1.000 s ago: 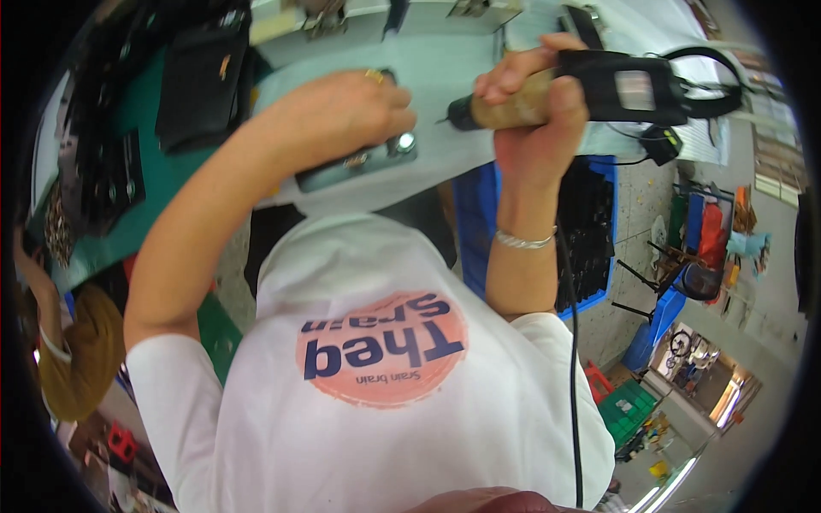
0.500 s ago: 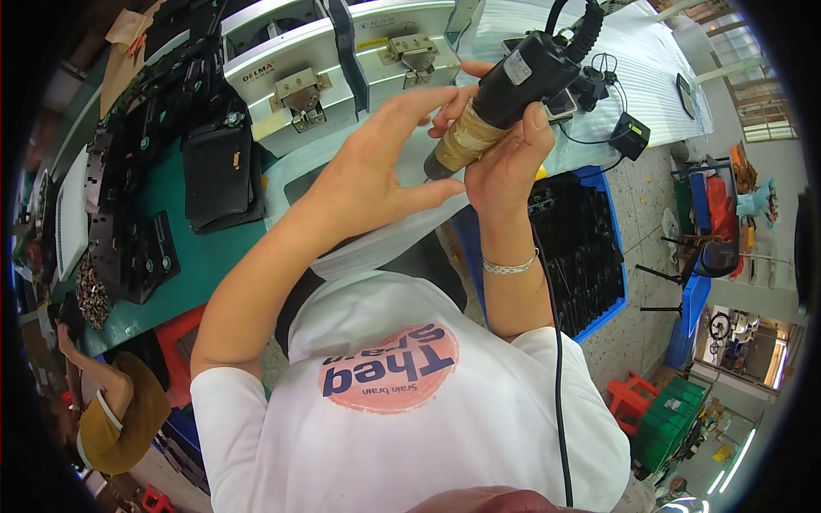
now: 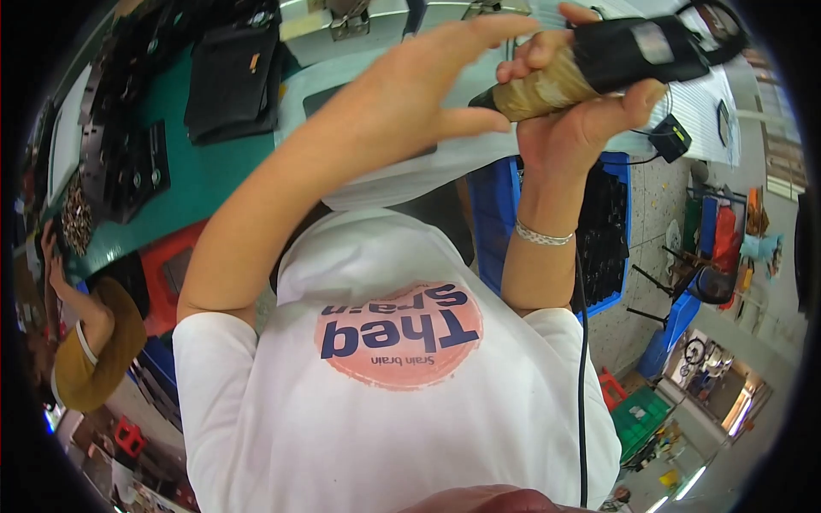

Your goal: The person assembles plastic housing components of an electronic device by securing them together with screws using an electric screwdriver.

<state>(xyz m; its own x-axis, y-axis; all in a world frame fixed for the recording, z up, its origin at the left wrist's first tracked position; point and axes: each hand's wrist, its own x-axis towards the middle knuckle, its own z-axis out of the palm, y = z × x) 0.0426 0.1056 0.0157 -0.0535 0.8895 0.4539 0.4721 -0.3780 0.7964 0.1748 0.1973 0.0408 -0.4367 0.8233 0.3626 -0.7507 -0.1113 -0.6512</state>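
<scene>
A black electric screwdriver (image 3: 637, 53), its grip wrapped in brown tape, is held at the upper right with its tapered nose pointing left. My right hand (image 3: 573, 132) cradles it from below, fingertips curling over the taped part and thumb stretched along the near side. Beside the nose, my left hand (image 3: 410, 94) is open, its thumb extended toward the tip and its fingers reaching past it. I see nothing held in the left hand. The underside of the tool is hidden by my right palm.
Left of my arm, black flat parts (image 3: 227, 81) lie on a green tabletop (image 3: 184, 175). A blue crate (image 3: 620, 231) of black parts stands at right, near a black adapter (image 3: 670, 137). Metal fixtures (image 3: 346, 17) line the far edge. Another person (image 3: 107, 333) is at far left.
The electric screwdriver has swung from steeply slanted to nearly level and moved right with my right hand. My left hand has followed to the right and away from me. The view has shifted.
</scene>
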